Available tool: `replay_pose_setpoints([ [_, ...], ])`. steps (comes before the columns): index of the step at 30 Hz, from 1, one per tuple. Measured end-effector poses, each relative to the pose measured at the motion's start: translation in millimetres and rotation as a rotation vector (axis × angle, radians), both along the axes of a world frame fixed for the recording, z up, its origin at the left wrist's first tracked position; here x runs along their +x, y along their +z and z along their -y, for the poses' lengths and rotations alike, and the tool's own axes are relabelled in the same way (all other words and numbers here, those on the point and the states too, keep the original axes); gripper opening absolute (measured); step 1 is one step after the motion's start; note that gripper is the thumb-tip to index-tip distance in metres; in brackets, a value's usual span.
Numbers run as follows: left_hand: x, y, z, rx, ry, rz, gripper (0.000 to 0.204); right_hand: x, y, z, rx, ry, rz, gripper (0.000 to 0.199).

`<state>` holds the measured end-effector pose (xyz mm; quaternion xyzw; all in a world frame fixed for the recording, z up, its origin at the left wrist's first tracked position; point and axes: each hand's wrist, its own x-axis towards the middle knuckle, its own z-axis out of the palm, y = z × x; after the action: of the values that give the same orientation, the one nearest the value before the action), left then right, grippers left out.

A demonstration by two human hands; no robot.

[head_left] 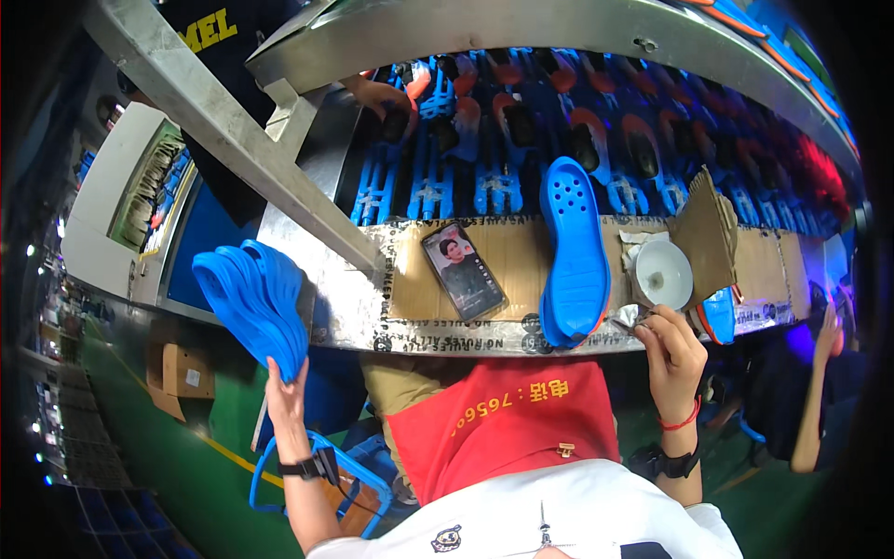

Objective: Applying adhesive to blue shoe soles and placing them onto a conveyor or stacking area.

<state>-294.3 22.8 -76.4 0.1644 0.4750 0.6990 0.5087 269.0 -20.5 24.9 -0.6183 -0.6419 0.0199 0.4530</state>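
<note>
Nearest in, a red apron (507, 424) is seen at the waist, and both forearms are raised from the lower edge. The left hand (287, 396) is lifted out to the side, wrist banded in black, fingers (276, 373) clenched around the lower end of a stack of blue soles (253, 298) fanned upward, held clear of the table (466, 279). The right hand (672, 359) is bent at the table's near edge, a red cord at the wrist, fingers pinched on a small silvery piece (631, 320); what it is cannot be told. Just beyond, a single blue sole (575, 252) is laid lengthwise on cardboard, a phone (463, 270) to its left, a white bowl (663, 275) to its right. Farther back, rows of shoe moulds (559, 140) are carried on blue racks.
</note>
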Motion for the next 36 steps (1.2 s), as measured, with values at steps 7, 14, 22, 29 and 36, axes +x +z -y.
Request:
replay_pose_setpoints([
  [7,92,-6,79,0.031,-0.324,-0.031,0.063,-5,-8,-7,-0.017,0.043,-0.025,0.014],
  [14,150,-21,35,-0.016,-0.387,-0.043,0.061,-3,-7,-7,-0.019,0.036,-0.015,0.014],
  [22,194,-10,-24,0.011,-0.292,0.010,0.058,5,-12,-4,-0.069,-0.003,-0.050,0.014],
  [29,194,7,-25,-0.129,-0.214,-0.171,0.041,7,-18,-12,-0.051,0.025,0.004,0.014],
  [36,158,18,-32,-0.101,-0.137,-0.954,0.051,20,-19,-23,-0.076,0.012,0.059,0.014],
])
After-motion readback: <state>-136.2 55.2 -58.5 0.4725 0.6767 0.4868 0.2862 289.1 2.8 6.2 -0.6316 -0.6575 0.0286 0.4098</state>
